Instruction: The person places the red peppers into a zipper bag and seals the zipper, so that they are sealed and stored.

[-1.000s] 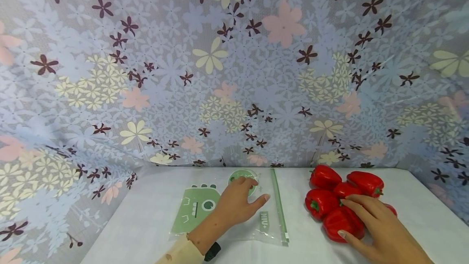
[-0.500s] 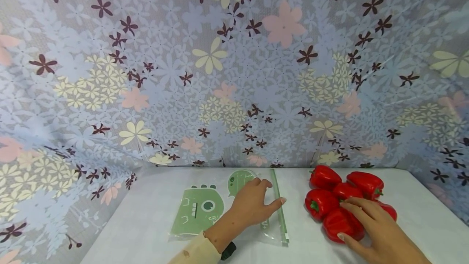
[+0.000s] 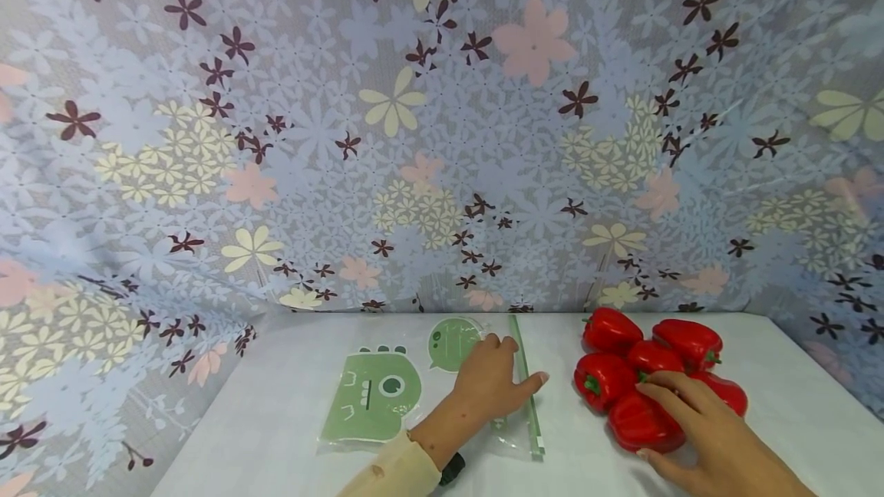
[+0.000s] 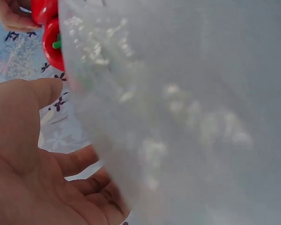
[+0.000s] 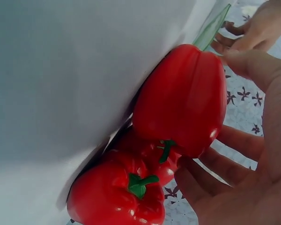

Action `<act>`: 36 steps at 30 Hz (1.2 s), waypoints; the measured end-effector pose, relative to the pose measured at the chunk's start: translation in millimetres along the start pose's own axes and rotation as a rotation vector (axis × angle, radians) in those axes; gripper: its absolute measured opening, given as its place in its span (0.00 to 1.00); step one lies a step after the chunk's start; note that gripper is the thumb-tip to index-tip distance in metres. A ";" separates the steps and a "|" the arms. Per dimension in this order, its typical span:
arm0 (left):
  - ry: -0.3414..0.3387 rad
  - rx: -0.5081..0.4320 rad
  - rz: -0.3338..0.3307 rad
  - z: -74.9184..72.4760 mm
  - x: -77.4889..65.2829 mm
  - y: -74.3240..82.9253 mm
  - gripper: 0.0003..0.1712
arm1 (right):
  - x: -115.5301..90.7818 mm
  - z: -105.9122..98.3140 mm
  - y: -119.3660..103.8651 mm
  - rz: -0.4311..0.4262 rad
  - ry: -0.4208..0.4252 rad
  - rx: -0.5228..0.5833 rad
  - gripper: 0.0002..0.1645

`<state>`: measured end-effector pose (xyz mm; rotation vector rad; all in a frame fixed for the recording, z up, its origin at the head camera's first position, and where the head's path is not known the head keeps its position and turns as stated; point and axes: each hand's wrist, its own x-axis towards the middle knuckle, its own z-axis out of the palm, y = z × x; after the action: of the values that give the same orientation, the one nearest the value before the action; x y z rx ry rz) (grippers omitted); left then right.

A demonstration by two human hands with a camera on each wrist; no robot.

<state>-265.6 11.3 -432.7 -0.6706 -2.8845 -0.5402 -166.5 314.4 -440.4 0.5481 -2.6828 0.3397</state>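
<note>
A clear zip bag point(image 3: 376, 397) with green monster prints lies flat, its green slider edge point(image 3: 535, 428) toward the right. Over that edge is my left hand point(image 3: 486, 382), fingers loosely bent and thumb stretched out. Its fingertips come close to the bag; whether they touch it I cannot tell. My right hand point(image 3: 714, 436) holds the nearest red bell pepper point(image 3: 642, 424), thumb at one end and fingers at the other. In the right wrist view this bell pepper point(image 5: 182, 98) rests on the table, with other peppers beside its stem end.
Several more red bell peppers point(image 3: 606, 378) cluster behind and beside the held one on the white table point(image 3: 235, 413). A floral cloth point(image 3: 442, 136) hangs along the back and both sides. White tabletop separates the bag from the peppers.
My left hand has moved right across the bag to its slider edge. The right fingers have shifted slightly left and the thumb down around the near pepper, while the peppers stay in place.
</note>
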 end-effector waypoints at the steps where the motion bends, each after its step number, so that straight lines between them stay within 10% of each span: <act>1: 0.000 0.005 -0.005 1.4 0.7 0.7 0.40 | -0.1 -0.5 0.4 0.005 -0.014 0.005 0.54; 36: 0.030 0.094 -0.129 18.4 6.7 12.4 0.47 | 1.8 0.6 4.3 -0.023 -0.095 0.038 0.53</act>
<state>-266.9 31.1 -444.5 -0.4610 -2.9178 -0.4226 -170.0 317.4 -440.9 0.6199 -2.7638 0.3672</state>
